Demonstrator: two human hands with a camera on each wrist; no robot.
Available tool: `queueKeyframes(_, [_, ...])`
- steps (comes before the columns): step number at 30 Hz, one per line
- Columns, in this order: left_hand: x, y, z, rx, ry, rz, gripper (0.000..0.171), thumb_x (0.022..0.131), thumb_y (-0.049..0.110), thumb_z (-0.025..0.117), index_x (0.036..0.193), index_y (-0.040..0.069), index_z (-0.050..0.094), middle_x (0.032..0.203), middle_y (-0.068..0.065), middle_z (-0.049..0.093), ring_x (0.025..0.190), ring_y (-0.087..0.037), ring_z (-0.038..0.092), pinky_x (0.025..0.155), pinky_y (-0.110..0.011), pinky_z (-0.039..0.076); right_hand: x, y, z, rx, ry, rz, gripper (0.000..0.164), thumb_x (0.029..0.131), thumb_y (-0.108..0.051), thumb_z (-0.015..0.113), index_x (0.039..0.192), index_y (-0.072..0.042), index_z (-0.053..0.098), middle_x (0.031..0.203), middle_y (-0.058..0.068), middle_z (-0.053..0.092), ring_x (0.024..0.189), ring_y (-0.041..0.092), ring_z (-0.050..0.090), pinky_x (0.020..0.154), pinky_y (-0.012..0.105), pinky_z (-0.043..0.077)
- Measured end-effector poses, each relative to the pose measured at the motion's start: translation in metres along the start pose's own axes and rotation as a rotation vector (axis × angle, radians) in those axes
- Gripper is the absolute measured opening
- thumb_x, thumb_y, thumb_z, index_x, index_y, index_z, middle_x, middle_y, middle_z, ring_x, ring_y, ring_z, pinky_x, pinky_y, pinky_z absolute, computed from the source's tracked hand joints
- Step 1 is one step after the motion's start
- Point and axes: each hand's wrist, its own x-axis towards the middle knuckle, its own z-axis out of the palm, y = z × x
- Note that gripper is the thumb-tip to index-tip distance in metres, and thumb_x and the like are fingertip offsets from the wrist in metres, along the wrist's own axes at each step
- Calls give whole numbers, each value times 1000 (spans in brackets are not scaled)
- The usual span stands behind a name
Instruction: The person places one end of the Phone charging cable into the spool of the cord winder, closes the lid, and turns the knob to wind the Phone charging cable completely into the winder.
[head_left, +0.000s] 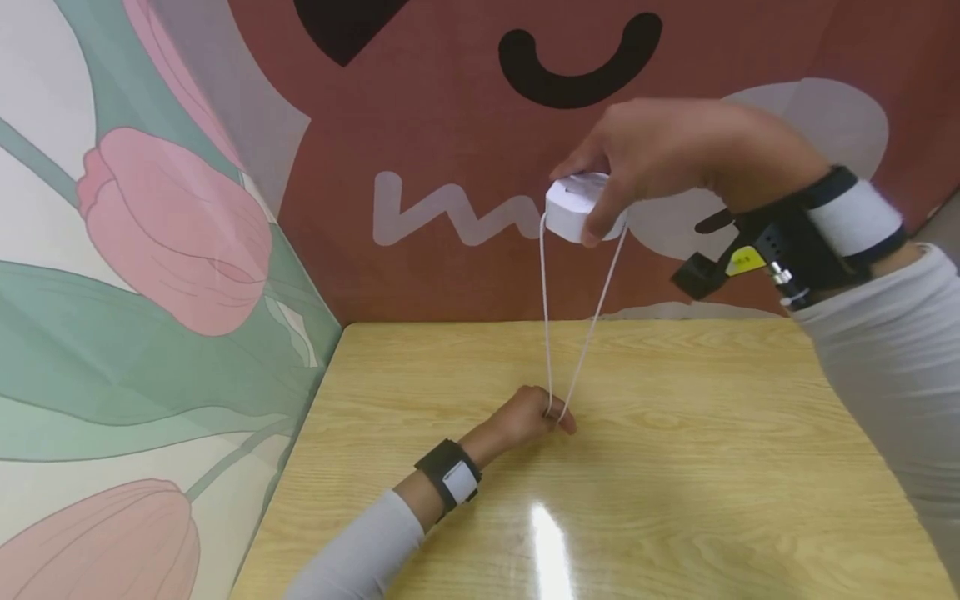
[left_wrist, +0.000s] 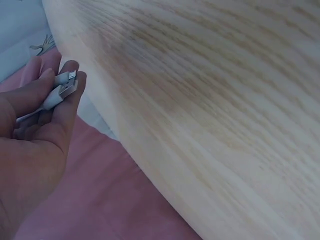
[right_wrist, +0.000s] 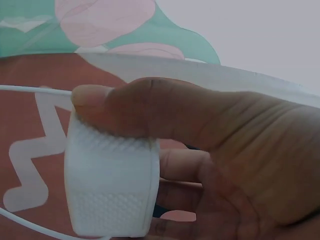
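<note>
High in front of the patterned backdrop, my right hand point(head_left: 660, 158) grips a white cable reel point(right_wrist: 112, 170) with textured bands on its side. The thumb lies along one edge of it, and the other fingers are partly hidden behind. Two strands of thin white USB cable point(head_left: 546, 308) run down from the reel, meeting at my left hand point(head_left: 528, 414) low over the wooden table. In the left wrist view, that hand pinches the cable's two plugs, a wide USB plug point(left_wrist: 61, 95) and a smaller plug point(left_wrist: 65, 77), between thumb and fingers. Both metal tips stick out.
A pale wooden table point(head_left: 712, 467) spans the lower part of the head view. Behind it hangs a red-brown cloth point(head_left: 427, 108) with a cartoon print. To the left stands a tulip-patterned cloth point(head_left: 172, 225). Each wrist wears a dark strap point(head_left: 450, 477).
</note>
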Motion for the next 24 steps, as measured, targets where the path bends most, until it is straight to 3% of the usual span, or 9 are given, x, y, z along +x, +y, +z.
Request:
queueKeyframes(6, [1, -4, 1, -12, 31, 30, 27, 97, -3, 61, 99, 13, 82, 107, 7, 79, 118, -7, 67, 94, -15, 52, 0, 1, 0, 97, -3, 34, 85, 77, -43, 89, 150, -20, 54, 140, 10, 61, 113, 29, 53, 80, 35, 49])
queueKeyframes(12, [2, -8, 4, -21, 48, 54, 26, 98, -1, 62, 99, 15, 82, 108, 6, 79, 117, -7, 67, 92, -13, 52, 1, 0, -1, 64, -2, 30, 85, 77, -46, 88, 150, -22, 54, 138, 9, 63, 111, 27, 55, 81, 34, 48])
queueKeyframes(17, [0, -8, 4, -32, 54, 22, 21, 98, 2, 65, 103, 14, 81, 110, 5, 79, 115, -7, 68, 89, -12, 53, 2, -2, -1, 47, 2, 36, 85, 77, -46, 88, 151, -23, 53, 136, 10, 64, 112, 28, 54, 81, 35, 47])
queueKeyframes(19, [0, -7, 2, -32, 55, 10, 19, 98, 4, 66, 110, 11, 79, 112, 2, 79, 114, -8, 69, 90, -15, 55, 2, -2, 0, 44, 1, 37, 84, 77, -46, 87, 151, -23, 53, 136, 11, 64, 112, 29, 54, 81, 35, 47])
queueKeyframes(21, [-2, -5, -1, -34, 58, -8, 19, 97, 9, 69, 115, 7, 76, 118, 0, 77, 115, -10, 70, 101, -24, 55, 2, -3, -1, 40, 0, 38, 84, 77, -45, 87, 151, -24, 53, 136, 11, 64, 111, 29, 54, 81, 35, 46])
queueKeyframes(22, [-2, -5, -4, -34, 64, -16, 25, 97, 11, 71, 121, 5, 73, 120, -1, 77, 116, -12, 70, 110, -30, 51, 2, -3, -1, 37, -2, 37, 84, 77, -45, 87, 151, -24, 53, 136, 11, 63, 112, 29, 54, 81, 35, 46])
queueKeyframes(24, [-4, -3, -11, -90, 76, -42, 43, 95, 16, 74, 135, 4, 63, 129, -4, 73, 123, -18, 68, 115, -40, 48, 2, -3, -1, 37, -8, 40, 85, 77, -46, 88, 151, -24, 53, 138, 11, 63, 112, 29, 54, 81, 36, 45])
